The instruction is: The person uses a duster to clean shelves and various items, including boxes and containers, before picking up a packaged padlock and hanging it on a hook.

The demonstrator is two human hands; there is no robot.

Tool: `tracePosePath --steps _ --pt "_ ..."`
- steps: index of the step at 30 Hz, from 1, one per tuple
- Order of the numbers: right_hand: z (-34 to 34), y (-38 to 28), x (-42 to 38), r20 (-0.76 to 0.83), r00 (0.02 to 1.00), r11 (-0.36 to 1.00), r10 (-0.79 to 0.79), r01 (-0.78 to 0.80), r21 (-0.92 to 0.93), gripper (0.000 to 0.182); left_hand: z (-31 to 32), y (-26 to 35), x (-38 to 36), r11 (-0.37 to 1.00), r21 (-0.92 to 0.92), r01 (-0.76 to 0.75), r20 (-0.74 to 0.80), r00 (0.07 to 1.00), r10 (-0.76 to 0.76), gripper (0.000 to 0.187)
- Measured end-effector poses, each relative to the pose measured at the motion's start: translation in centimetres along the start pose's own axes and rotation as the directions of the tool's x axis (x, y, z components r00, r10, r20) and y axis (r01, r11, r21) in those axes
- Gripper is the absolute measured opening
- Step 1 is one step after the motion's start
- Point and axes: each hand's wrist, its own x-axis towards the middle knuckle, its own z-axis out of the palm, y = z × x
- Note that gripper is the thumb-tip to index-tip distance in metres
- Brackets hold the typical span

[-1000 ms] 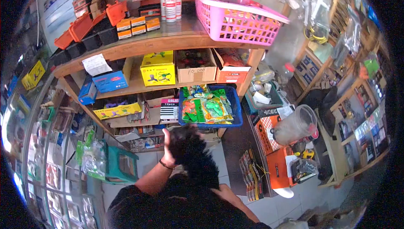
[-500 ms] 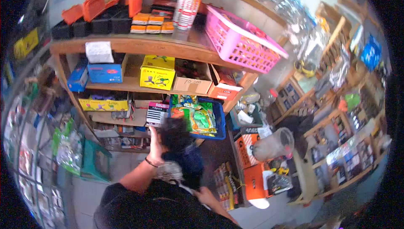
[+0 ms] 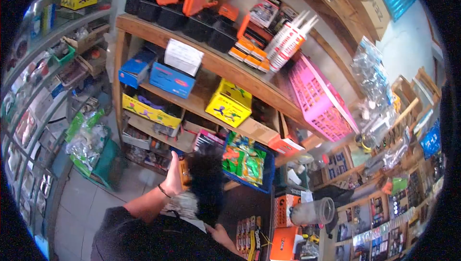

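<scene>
My left hand (image 3: 172, 178), with a dark band at the wrist, is raised with its thumb up around an orange-and-black pack (image 3: 184, 172); the other fingers are hidden. Right beside the pack is a black, bushy duster (image 3: 207, 177), blurred and covering part of the pack. Low in the view, my right hand (image 3: 222, 238) is closed at the duster's lower end. A pale crumpled bundle (image 3: 185, 205) shows between my forearms. Behind the duster, a blue tray (image 3: 272, 169) holds green and orange packets (image 3: 247, 160).
A wooden shelf (image 3: 283, 95) stands ahead, with yellow (image 3: 229, 102) and blue boxes (image 3: 172, 79) and a pink basket (image 3: 326, 102). Orange packs (image 3: 248, 237) and a clear jar (image 3: 312, 211) are at lower right. A green stool (image 3: 106, 165) with plastic bags stands left.
The view has turned and tilted, so the shelf appears slanted and further right. The orange-and-black pack by my left hand now shows. Both hands sit slightly lower in view.
</scene>
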Motion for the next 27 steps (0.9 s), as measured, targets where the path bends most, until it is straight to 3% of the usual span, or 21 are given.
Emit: tracePosePath --steps 2,3,4,5,6,7,8,9,12,13,14,16,18,19,20,21,22,24,25,26,27 --pt "2.6 0.0 1.8 0.129 0.992 0.995 -0.004 0.016 -0.097 0.044 -1.1 2.1 -1.2 0.999 0.019 -0.036 0.011 0.999 0.036 0.085" --pt "4.0 1.1 4.4 0.318 0.943 0.952 0.1 0.002 -0.307 0.043 -3.3 3.0 -1.7 0.985 -0.172 0.018 0.178 0.984 0.013 0.085" --pt "4.2 -1.0 5.4 0.329 0.941 0.948 0.081 0.029 -0.317 0.043 -5.2 4.4 -1.8 0.935 -0.34 0.102 0.344 0.939 0.022 0.085" --pt "5.9 -3.2 6.1 0.34 0.939 0.951 0.057 0.053 -0.304 0.044 -7.0 5.8 -1.0 0.981 -0.194 0.015 0.63 0.769 0.113 0.088" --pt "6.0 -5.5 6.4 0.356 0.934 0.954 0.038 0.072 -0.292 0.044 -6.5 7.6 -2.4 0.981 -0.194 -0.012 0.619 0.774 0.132 0.088" --pt "7.2 -6.9 6.2 0.374 0.927 0.956 0.027 0.086 -0.28 0.044 -4.7 9.4 -4.7 0.982 -0.167 -0.091 0.341 0.929 0.144 0.09" --pt "7.2 -9.1 6.1 0.393 0.919 0.958 0.016 0.098 -0.269 0.045 -3.7 11.0 -6.5 0.98 -0.123 -0.158 0.027 0.986 0.162 0.092" --pt "7.6 -11.3 6.1 0.41 0.912 0.96 0.006 0.111 -0.259 0.046 -4.1 12.5 -7.7 0.977 0.129 -0.17 -0.149 0.971 0.189 0.094" --pt "8.0 -16.2 5.7 0.446 0.895 0.96 -0.029 0.149 -0.236 0.049 -7.1 14.5 -9.2 0.932 -0.156 -0.326 -0.065 0.945 0.319 0.093" --pt "8.1 -16.3 5.9 0.455 0.89 0.956 -0.026 0.155 -0.248 0.049 -9.3 15.1 -9.0 0.94 -0.126 -0.316 0.234 0.911 0.338 0.094" --pt "8.0 -16.1 6.3 0.464 0.884 0.955 -0.052 0.18 -0.237 0.047 -12.4 14.7 -8.1 0.934 -0.129 -0.333 0.292 0.888 0.356 0.095" --pt "8.0 -14.8 7.8 0.479 0.872 0.949 -0.103 0.23 -0.214 0.048 -9.4 15.8 -10.3 0.918 -0.178 -0.355 0.201 0.9 0.387 0.095" --pt "10.4 -1.5 13.7 0.45 0.882 0.929 -0.137 0.272 -0.25 0.047 -9.6 15.7 -11.0 0.786 -0.501 -0.362 -0.232 0.931 0.28 0.097" --pt "11.4 -1.6 15.9 0.417 0.892 0.913 -0.174 0.305 -0.272 0.046 -7.2 15.8 -12.0 0.919 0.149 -0.365 -0.355 0.848 0.395 0.094" --pt "11.2 -0.8 16.8 0.423 0.889 0.907 -0.176 0.313 -0.281 0.046 -8.4 15.7 -11.4 0.914 0.146 -0.378 -0.357 0.842 0.405 0.094" --pt "10.5 -2.4 15.9 0.439 0.884 0.91 -0.157 0.303 -0.284 0.046 -10.6 15.5 -10.3 0.911 -0.011 -0.413 0.067 0.908 0.413 0.09" --pt "8.9 -4.6 14.3 0.453 0.881 0.914 -0.138 0.289 -0.284 0.045 -11.7 15.2 -9.5 0.914 -0.163 -0.371 0.479 0.78 0.403 0.087" --pt "6.4 -10.4 11.2 0.469 0.877 0.928 -0.101 0.253 -0.273 0.045 -10.0 14.8 -9.5 0.908 -0.128 -0.4 0.497 0.766 0.407 0.088" --pt "5.7 -13.0 9.3 0.473 0.877 0.938 -0.081 0.228 -0.261 0.045 -8.4 14.0 -9.6 0.884 -0.188 -0.428 0.131 0.881 0.455 0.092" --pt "5.3 -12.1 9.2 0.461 0.884 0.944 -0.079 0.215 -0.249 0.045 -7.4 13.3 -9.4 0.853 -0.225 -0.471 -0.254 0.874 0.415 0.096" --pt "5.0 -10.6 9.1 0.453 0.876 0.931 -0.164 0.289 -0.223 0.045 -7.7 13.1 -9.0 0.669 -0.677 -0.307 -0.124 0.944 0.307 0.103"
